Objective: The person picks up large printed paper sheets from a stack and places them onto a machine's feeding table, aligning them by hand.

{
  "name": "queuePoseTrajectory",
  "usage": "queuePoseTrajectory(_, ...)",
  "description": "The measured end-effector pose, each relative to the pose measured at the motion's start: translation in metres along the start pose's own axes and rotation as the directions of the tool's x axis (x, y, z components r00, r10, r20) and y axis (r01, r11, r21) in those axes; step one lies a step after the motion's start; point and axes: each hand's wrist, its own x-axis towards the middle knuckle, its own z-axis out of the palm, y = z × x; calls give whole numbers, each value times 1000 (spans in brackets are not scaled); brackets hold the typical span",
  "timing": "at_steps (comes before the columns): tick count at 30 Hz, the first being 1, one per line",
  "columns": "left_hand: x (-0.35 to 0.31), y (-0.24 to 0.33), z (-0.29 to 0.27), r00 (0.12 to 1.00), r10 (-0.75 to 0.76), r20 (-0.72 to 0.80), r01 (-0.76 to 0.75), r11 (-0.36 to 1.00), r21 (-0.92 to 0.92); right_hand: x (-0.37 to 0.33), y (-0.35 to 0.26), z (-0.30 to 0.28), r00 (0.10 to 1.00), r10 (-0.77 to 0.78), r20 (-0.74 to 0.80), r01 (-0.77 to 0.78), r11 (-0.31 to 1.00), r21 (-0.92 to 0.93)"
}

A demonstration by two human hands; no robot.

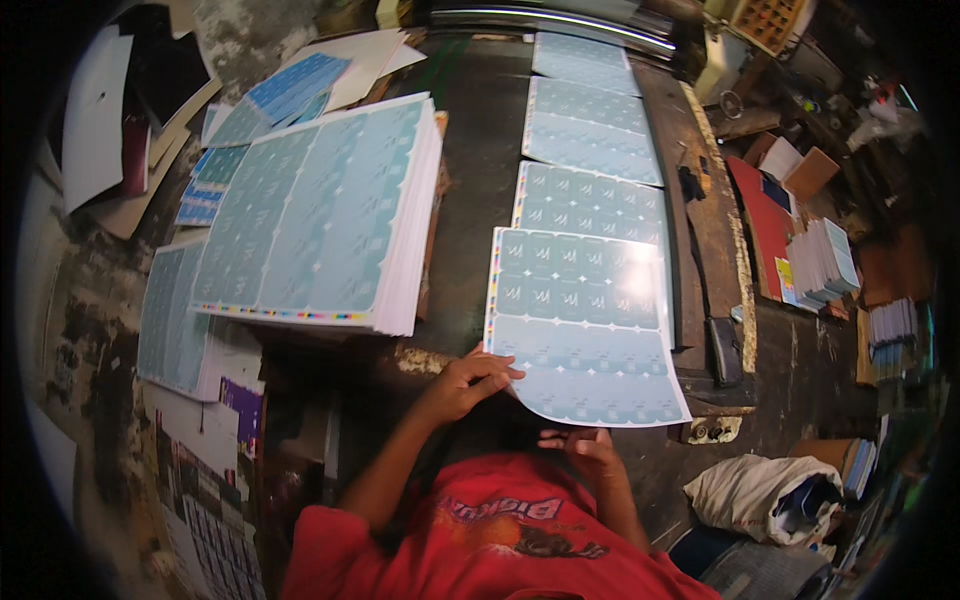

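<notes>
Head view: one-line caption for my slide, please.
Left hand at the left edge of a printed sheet, right hand by its near edge, tall paper stack to the left.

Dim, cluttered workshop around a dark, worn bench [470, 170].
Blotchy grey surface [115, 300] at left, floor or wall unclear; dark, stained floor [785, 395] at lower right; shiny metal bar [590, 24] across the far end; small bright light streak [908, 97] at upper right.
</notes>
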Motion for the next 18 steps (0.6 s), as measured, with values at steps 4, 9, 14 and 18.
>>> queuePoseTrajectory(4, -12, 29, -1, 992, 122, 30, -125, 958, 257, 0, -7, -18, 943, 275, -188, -226, 943, 246)
queuePoseTrajectory(9, -38, 120, -31, 829, 522, -199, -243, 658, 713, -4, 2, -16, 925, 258, -279, -244, 966, 85)
queuePoseTrajectory(14, -51, 134, -93, 767, 489, -415, 136, 509, 850, -30, 8, 0, 878, 377, -294, -358, 926, 118)
queuePoseTrajectory(18, -42, 114, -109, 819, 398, -413, 183, 501, 846, -51, 8, 13, 881, 351, -318, -318, 936, 151)
